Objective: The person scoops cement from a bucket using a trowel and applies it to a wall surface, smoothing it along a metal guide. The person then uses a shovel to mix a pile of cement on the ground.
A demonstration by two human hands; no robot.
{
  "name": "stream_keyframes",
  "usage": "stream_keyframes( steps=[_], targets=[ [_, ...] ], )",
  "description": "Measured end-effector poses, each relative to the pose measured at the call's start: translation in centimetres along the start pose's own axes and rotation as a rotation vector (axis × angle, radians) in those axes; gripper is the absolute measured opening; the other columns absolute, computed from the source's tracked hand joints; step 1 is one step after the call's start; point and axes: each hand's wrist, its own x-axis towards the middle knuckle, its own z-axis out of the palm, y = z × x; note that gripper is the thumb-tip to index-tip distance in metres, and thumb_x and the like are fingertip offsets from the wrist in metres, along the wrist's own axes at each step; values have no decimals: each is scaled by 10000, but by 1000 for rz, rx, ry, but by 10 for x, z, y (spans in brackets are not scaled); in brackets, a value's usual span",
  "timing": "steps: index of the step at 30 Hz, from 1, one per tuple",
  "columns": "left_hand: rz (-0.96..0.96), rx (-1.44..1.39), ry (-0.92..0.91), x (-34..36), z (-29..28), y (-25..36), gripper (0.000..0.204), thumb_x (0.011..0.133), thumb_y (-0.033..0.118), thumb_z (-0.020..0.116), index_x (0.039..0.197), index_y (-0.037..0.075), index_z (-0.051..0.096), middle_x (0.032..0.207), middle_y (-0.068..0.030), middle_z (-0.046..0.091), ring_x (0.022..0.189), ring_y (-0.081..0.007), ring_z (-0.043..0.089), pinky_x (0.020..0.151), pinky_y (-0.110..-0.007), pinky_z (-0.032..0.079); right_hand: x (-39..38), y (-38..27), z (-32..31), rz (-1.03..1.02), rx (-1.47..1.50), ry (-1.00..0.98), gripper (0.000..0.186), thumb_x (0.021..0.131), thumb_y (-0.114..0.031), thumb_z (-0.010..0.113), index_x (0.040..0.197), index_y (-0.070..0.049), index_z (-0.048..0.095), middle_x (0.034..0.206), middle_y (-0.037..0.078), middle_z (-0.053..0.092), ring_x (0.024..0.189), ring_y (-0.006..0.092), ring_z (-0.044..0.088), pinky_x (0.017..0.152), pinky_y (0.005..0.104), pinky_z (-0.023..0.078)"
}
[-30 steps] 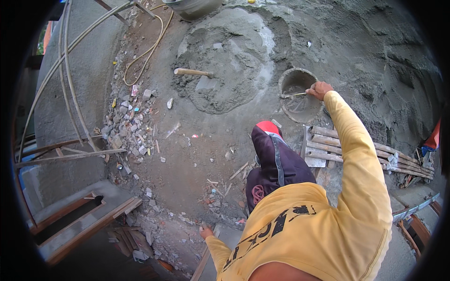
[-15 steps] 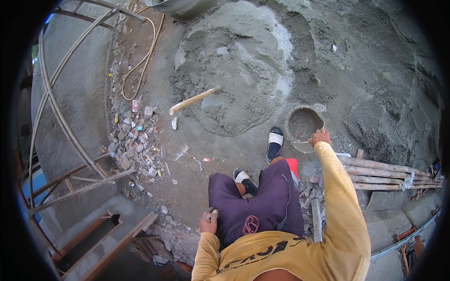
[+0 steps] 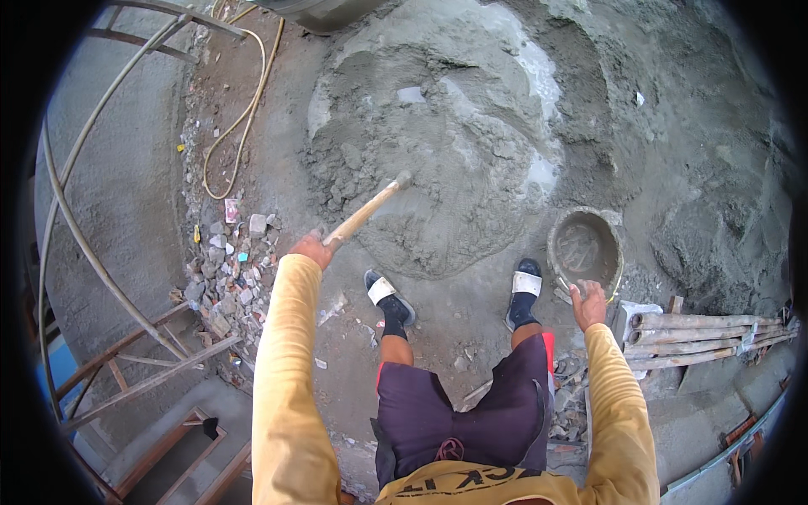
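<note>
A pale wooden tool handle [image 3: 368, 212] slants up out of a wide heap of wet grey mortar [image 3: 446, 143]. Whatever is on its far end is buried. My left hand [image 3: 310, 250] is closed around the handle's near end. To the right, a round bucket [image 3: 582, 246] coated in mortar stands on the ground, with a little wet residue inside. Beside its near rim is my right hand [image 3: 587, 305], fingers partly spread and nothing seen in them; whether it touches the rim I cannot tell. The bucket's thin handle lies down along the rim.
Broken stones and rubble [image 3: 223, 286] lie on the left, below a looped hose [image 3: 244, 135]. Bent rods and a wooden frame [image 3: 151, 383] stand farther left. Tied poles [image 3: 699, 337] lie at right, below a sand pile [image 3: 715, 227]. A large tub [image 3: 324, 13] is at the top edge.
My left hand has come up from beside my thigh and taken hold of the wooden handle. My right hand has let go of the bucket's handle. My feet now stand farther apart.
</note>
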Motion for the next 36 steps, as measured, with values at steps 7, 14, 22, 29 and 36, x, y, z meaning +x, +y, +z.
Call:
stream_keyframes(
  steps=[7, 14, 22, 29, 36],
  targets=[
    [284, -727, -26, -88, 167, -35, 606, 779, 283, 630, 1200, -78, 385, 994, -287, 570, 963, -449, 536, 839, -423, 437, 16, -225, 190, 423, 869, -584, 760, 782, -541, 582, 1268, 23, 432, 1138, 176, 570, 1016, 263, 567, 874, 352, 441],
    [-89, -971, -515, -148, 264, -17, 535, 702, 250, 673, 1117, -14, 462, 923, -280, 596, 900, -417, 581, 769, -424, 463, 37, -319, 287, 573, 903, -500, 349, 739, -145, 624, 1002, -28, 427, 724, 74, 526, 470, 146, 509, 422, 286, 438],
    [127, -1422, -474, 122, 242, 12, 412, 697, 254, 668, 962, -32, 534, 819, -189, 603, 770, -258, 593, 714, -359, 456, 239, -469, 254, -62, 809, -31, 331, 753, -112, 579, 992, 12, 387, 702, 69, 488, 478, 132, 505, 402, 283, 446],
    [-5, -1631, -514, 111, 250, 23, 373, 712, 209, 672, 918, -64, 523, 721, -153, 591, 651, -224, 569, 636, -338, 460, 271, -465, 304, -13, 431, -116, 428, 746, -152, 585, 1026, 127, 419, 728, 172, 578, 519, 218, 587, 493, 344, 492],
    [-219, -1516, -635, -77, 320, 17, 429, 703, 250, 693, 942, -53, 509, 800, -221, 612, 751, -321, 608, 689, -383, 467, 112, -355, 313, 128, 187, -244, 499, 755, -214, 593, 1097, 93, 400, 837, 249, 599, 668, 323, 631, 636, 380, 506]
  ],
)
